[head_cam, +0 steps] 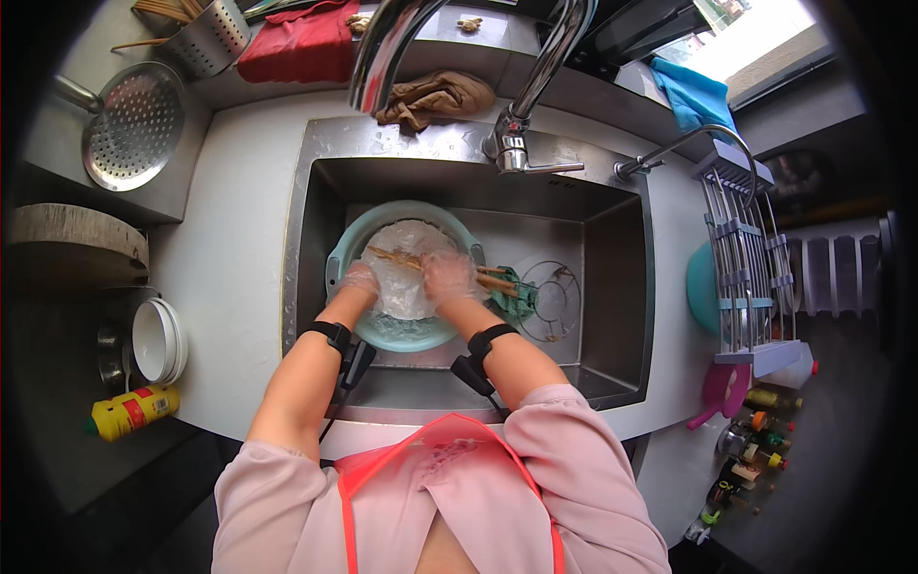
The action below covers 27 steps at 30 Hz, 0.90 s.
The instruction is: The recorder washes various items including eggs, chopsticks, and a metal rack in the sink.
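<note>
In the stainless-steel sink (617,273) sits a pale blue plastic basin (423,336) with clear water along its near side. Inside it lies a broad white round thing (401,294) with a glossy, rippled surface; I cannot tell if it is a plate. My right hand (448,274), in a clear plastic glove, grips a bundle of wooden chopsticks (496,281) that slants across the basin and past its right rim. My left hand (358,280), also gloved, is at the basin's left side by the white thing's edge. Its fingers are mostly hidden.
A green cloth (518,298) and a round wire rack (552,301) lie right of the basin. The chrome faucet (513,136) arches overhead. White bowls (156,341) and a yellow bottle (136,411) stand left; a dish rack (746,273) stands right.
</note>
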Motion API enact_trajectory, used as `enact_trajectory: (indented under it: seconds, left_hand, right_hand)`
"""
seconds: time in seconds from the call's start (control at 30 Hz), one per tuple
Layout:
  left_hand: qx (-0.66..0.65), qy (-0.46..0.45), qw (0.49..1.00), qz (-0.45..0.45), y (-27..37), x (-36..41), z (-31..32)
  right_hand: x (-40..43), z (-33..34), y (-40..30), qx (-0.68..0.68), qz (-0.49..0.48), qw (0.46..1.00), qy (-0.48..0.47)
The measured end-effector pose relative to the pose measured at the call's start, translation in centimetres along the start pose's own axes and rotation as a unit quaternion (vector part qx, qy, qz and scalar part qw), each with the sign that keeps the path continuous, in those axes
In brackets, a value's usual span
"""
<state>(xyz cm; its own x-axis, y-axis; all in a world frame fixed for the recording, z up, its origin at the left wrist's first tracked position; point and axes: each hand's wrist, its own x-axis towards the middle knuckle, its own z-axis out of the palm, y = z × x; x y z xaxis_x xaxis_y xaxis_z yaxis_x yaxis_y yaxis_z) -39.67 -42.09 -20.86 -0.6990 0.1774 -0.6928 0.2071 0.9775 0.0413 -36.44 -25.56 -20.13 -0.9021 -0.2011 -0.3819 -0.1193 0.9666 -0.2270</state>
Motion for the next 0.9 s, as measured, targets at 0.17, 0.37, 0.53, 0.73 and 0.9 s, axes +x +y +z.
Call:
enact_trajectory:
  seconds: [0.17,0.37,0.53,0.73,0.9]
  left_hand:
    - [-0.122,0.017,0.989,-0.084,0.8,-1.1,0.1]
    - [-0.172,0.042,0.978,-0.111,1.4,-3.0,-2.1]
    - [-0.161,0.081,0.981,-0.074,0.4,-2.3,-0.9]
    - [-0.13,0.085,0.987,-0.044,-0.1,-1.6,0.3]
    - [-0.149,0.037,0.984,-0.095,-0.4,-0.8,0.4]
  right_hand:
    - [-1.4,-1.7,-0.5,0.032,-0.066,0.994,-0.083]
    - [-2.2,-1.6,0.4,0.054,-0.007,0.998,-0.007]
    - [-2.0,-3.1,1.7,0.152,0.072,0.985,-0.026]
    - [-3.7,-5.8,2.5,0.138,0.13,0.982,-0.003]
    - [-2.4,-3.9,1.9,0.125,0.113,0.985,-0.031]
